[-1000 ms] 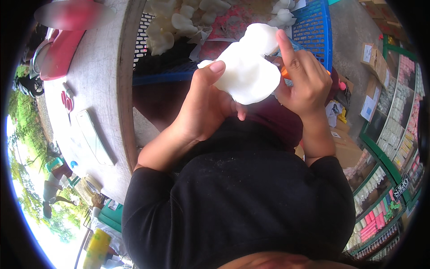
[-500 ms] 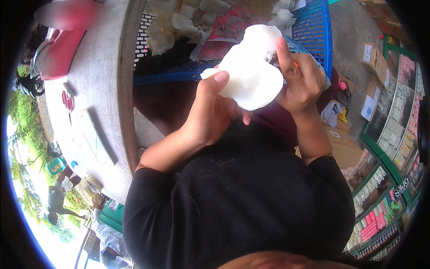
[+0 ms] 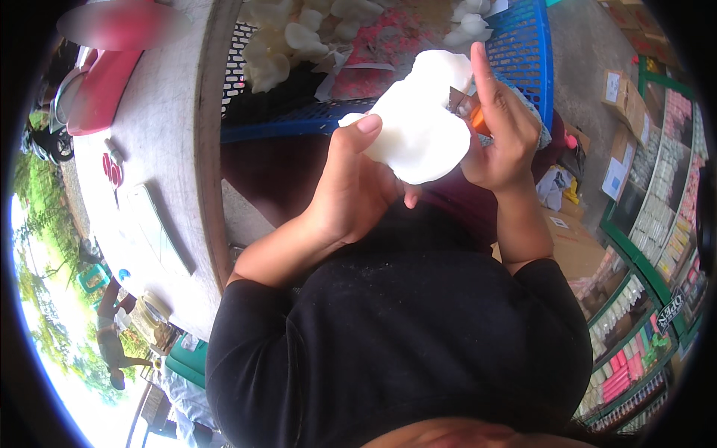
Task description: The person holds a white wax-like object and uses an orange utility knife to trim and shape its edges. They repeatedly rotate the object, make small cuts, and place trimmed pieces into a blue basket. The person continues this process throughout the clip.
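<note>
A white, waxy piece with rounded lobes [image 3: 422, 138] is held up over my lap. My left hand [image 3: 351, 175] grips it from the left, thumb on top and fingers underneath. At its right side my right hand [image 3: 504, 138] is closed around a small knife with an orange handle [image 3: 479, 119], the index finger stretched upward. The short blade lies at the notch between two lobes of the white piece. Part of the handle is hidden by my fingers.
Beyond my hands stands a blue plastic crate [image 3: 519, 45] with several similar white pieces [image 3: 302, 41] and pink scraps. On the left table [image 3: 168, 112] lie a phone [image 3: 159, 228], red-handled scissors [image 3: 112, 170] and a tape roll [image 3: 154, 307]. Cardboard boxes [image 3: 626, 112] and shelves of candles stand right.
My right hand has turned, its index finger now higher, and the knife's blade and orange handle show more. The white piece has shifted slightly. A person in the background at left has moved.
</note>
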Tool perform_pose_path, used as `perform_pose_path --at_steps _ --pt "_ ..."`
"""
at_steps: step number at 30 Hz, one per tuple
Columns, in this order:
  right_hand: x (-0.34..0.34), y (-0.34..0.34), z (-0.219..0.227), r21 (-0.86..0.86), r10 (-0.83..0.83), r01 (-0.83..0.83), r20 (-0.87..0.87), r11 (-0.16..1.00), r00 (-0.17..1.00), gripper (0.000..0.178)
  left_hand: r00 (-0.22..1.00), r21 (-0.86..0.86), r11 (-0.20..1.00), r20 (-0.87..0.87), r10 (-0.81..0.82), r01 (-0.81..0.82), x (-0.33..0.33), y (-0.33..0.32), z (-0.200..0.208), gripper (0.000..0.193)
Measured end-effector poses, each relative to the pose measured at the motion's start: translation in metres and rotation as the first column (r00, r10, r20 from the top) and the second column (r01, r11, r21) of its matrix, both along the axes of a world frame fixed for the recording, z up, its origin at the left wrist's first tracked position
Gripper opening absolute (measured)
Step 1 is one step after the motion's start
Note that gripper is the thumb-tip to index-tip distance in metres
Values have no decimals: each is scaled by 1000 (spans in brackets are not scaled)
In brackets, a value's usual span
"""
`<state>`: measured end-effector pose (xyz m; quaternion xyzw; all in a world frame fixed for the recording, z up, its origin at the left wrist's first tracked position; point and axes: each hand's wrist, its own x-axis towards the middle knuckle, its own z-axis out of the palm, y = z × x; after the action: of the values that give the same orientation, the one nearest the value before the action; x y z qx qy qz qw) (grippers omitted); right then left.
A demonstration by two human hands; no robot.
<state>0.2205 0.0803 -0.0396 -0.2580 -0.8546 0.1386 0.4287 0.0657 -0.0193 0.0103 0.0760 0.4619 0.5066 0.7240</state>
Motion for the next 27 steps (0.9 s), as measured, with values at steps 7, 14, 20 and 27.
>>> perform_pose_path --at_steps 7,14,20,27 --pt "6 4 9 -108 126 -125 1 986 992 54 1000 5 1000 4 13 -13 -1 -1 -2 67" --pt "11 7 7 -87 123 -117 67 989 990 55 998 44 999 -48 -27 29 -1 -2 -4 68" --pt "6 1 1 55 -5 2 43 998 999 49 993 192 981 110 -29 7 -4 -5 -14 61" --pt "-1 -4 -3 89 -69 71 -18 994 997 42 993 228 974 114 -26 -1 -3 -7 -20 66"
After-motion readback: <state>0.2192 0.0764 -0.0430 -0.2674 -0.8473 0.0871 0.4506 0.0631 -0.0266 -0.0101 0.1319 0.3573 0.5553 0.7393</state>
